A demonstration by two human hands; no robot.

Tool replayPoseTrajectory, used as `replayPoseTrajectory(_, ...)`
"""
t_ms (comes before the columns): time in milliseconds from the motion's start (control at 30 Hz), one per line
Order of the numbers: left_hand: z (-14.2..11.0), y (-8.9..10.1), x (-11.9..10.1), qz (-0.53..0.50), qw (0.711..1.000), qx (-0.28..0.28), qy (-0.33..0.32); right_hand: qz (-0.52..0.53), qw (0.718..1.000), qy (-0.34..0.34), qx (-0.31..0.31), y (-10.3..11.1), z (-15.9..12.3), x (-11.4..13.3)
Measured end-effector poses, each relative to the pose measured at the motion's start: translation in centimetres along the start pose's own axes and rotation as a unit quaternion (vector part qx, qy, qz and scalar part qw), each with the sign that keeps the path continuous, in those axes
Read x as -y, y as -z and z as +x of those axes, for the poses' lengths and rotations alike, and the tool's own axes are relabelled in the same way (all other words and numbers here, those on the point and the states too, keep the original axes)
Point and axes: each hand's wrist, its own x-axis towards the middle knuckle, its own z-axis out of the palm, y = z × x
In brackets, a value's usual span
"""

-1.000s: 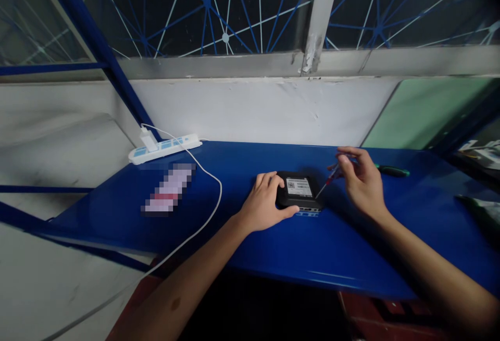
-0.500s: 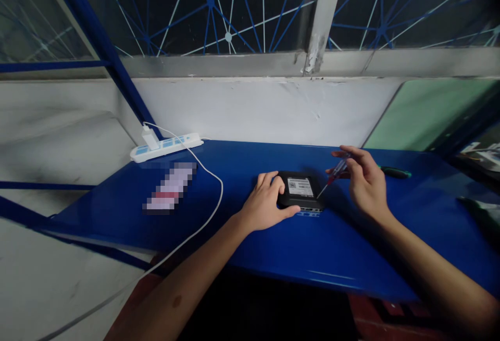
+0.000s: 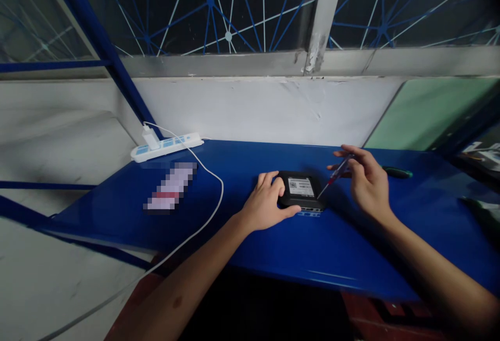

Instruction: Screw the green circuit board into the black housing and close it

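A small black box (image 3: 300,191) with a white label on top lies on the blue table (image 3: 242,226). My left hand (image 3: 265,203) grips its left side, thumb along the near edge and fingers on the top corner. My right hand (image 3: 365,182) pinches a thin screwdriver (image 3: 334,176) with a clear red handle. The tool slants down to the left and its tip meets the box's right edge.
A white power strip (image 3: 167,147) with a plugged-in charger sits at the table's back left; its white cable (image 3: 216,195) loops over the near edge. A blurred flat object (image 3: 170,187) lies left of centre. A green-handled tool (image 3: 396,173) rests behind my right hand. A white wall stands behind.
My right hand has turned the screwdriver slightly between its fingers, with the handle now a little higher. My left hand and the box have stayed put.
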Motion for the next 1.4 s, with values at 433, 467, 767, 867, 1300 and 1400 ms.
replayPoseTrajectory(433,0.0,-0.1,0.1,-0.002,1.0,-0.005,-0.005,-0.026,1.0,0.014,0.003,0.2,0.1,-0.1)
replayPoseTrajectory(467,0.0,-0.1,0.1,-0.002,1.0,-0.006,-0.006,-0.013,1.0,0.01,0.004,0.2,0.1,-0.1)
replayPoseTrajectory(767,0.0,-0.2,0.3,0.012,1.0,-0.01,-0.009,-0.027,0.999,0.031,0.018,0.0,0.2,-0.2)
replayPoseTrajectory(867,0.1,-0.2,0.3,0.009,1.0,0.001,-0.004,-0.036,0.999,0.023,0.013,0.1,0.1,-0.2)
replayPoseTrajectory(1300,-0.2,-0.1,-0.4,0.015,0.999,0.008,-0.044,0.013,0.998,0.046,-0.045,-1.1,-0.8,1.4)
replayPoseTrajectory(1400,-0.4,0.0,-1.0,0.027,0.998,0.008,-0.063,0.012,0.998,0.048,-0.03,-1.9,-1.5,1.3)
